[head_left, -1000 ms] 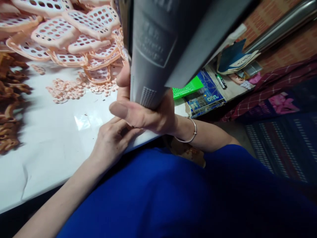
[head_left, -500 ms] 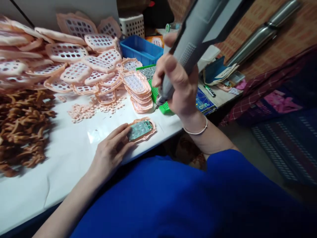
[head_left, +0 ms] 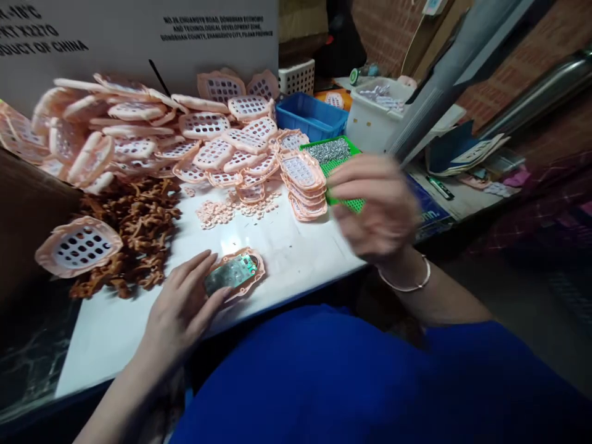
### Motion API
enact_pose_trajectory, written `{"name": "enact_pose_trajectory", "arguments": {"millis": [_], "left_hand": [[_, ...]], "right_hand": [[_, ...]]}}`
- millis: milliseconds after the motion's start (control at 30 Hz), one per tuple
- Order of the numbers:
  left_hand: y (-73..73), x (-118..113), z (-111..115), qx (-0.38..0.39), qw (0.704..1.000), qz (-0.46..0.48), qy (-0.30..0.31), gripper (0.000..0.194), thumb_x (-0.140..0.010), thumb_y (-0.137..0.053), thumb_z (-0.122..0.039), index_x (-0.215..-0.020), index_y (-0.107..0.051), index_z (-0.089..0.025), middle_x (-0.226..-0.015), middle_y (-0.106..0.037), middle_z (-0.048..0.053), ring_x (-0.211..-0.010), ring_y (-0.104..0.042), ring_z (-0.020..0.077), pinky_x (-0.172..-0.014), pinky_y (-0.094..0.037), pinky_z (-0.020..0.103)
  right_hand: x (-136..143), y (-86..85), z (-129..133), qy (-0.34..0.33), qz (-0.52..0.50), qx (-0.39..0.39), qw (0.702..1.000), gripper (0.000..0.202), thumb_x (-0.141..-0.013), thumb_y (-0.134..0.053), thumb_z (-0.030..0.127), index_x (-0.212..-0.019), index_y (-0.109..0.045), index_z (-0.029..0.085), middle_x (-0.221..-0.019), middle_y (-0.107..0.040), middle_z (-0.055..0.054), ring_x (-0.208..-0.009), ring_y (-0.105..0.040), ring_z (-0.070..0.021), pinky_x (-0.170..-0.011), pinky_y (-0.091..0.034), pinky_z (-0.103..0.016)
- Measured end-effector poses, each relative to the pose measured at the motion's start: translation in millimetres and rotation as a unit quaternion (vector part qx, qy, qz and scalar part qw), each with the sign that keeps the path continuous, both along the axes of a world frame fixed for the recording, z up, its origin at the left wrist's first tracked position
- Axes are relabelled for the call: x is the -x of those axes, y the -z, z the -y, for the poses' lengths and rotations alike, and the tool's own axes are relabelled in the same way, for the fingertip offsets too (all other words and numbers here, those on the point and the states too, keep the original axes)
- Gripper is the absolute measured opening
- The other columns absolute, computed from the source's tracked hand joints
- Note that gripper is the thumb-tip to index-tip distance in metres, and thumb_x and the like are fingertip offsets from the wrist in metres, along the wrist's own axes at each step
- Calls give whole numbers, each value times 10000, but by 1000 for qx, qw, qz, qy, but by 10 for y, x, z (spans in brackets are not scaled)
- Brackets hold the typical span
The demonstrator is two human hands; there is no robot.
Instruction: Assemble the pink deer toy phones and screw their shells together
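Observation:
My left hand (head_left: pixel 185 299) grips a pink plastic shell (head_left: pixel 263 269) lying on the table, its thumb and fingers on either side. Inside the shell sits a green circuit board (head_left: pixel 234 274). My right hand (head_left: pixel 377 206) is raised over the table's right part, in front of a green perforated basket (head_left: pixel 330 168) holding many small shiny metal pieces. Motion smears its fingers, so whether they are closed is unclear. Just behind that hand, a grey power screwdriver (head_left: pixel 428 114) hangs at a slant; its lower end is hidden, and I cannot tell whether the hand touches it.
Pink perforated shells (head_left: pixel 215 154) are heaped at the back, with a short stack (head_left: pixel 305 185) near the basket. Small pink parts (head_left: pixel 215 213) and brown pieces (head_left: pixel 134 228) lie on the table. A blue bin (head_left: pixel 309 117) and a white tub (head_left: pixel 370 123) stand behind.
The screwdriver was in my right hand's grasp; now it slants away up and behind the blurred hand. My left hand still holds the shell with the board. The view has swung left.

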State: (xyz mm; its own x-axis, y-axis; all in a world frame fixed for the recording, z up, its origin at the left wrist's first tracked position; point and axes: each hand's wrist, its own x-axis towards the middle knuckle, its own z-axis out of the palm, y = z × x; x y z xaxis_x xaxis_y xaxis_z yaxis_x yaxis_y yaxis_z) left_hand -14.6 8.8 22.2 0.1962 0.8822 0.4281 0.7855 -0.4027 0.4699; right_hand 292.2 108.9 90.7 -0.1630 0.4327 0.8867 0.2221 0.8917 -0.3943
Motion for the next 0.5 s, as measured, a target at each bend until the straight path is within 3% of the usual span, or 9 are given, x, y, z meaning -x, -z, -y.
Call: {"name": "enact_pose_trajectory", "arguments": {"millis": [67,133,233,400,500], "left_hand": [[4,-104,-146,-20,999,-41,20,474,-939,-568,-542,-1314,-628,-258,-1140,-727,113,-988,-707,284,-824,-600,407],[-12,-189,-246,-15,996,-76,34,491,-946,-533,-574,-1240,-668,-204,-1036,-730,119,-893,-705,268,-741,-593,377],[-39,-238,-285,1,996,-90,30,515,-959,-483,-602,-1183,-689,-188,-1008,-717,115,-864,-697,251,-709,-576,355],[11,-208,-205,-8,998,-63,16,489,-977,-467,-571,-1215,-667,-193,-1031,-704,113,-898,-679,245,-767,-571,369],[75,-201,-169,-21,999,-28,7,434,-981,-489,-530,-1208,-661,-202,-1038,-701,113,-910,-664,243,-780,-568,377]], "right_hand": [[247,26,-102,-10,183,-37,982,150,-927,-604,190,-1016,-713,242,-934,-735,-30,-926,-677,-206,-907,-508,-403],[514,46,-278,-30,292,18,956,191,-986,-515,217,-966,-697,164,-929,-732,-77,-893,-662,-203,-843,-498,-368],[955,38,-542,-48,411,111,903,225,-1003,-470,213,-947,-674,138,-970,-720,-96,-916,-629,-196,-825,-453,-334],[1770,9,-808,-60,522,120,842,252,-1017,-398,142,-991,-649,152,-1106,-685,-97,-996,-599,-189,-828,-440,-320],[2200,86,-1003,-25,519,81,850,235,-991,-405,84,-949,-626,151,-1243,-640,-122,-1183,-533,-224,-922,-454,-370]]}}
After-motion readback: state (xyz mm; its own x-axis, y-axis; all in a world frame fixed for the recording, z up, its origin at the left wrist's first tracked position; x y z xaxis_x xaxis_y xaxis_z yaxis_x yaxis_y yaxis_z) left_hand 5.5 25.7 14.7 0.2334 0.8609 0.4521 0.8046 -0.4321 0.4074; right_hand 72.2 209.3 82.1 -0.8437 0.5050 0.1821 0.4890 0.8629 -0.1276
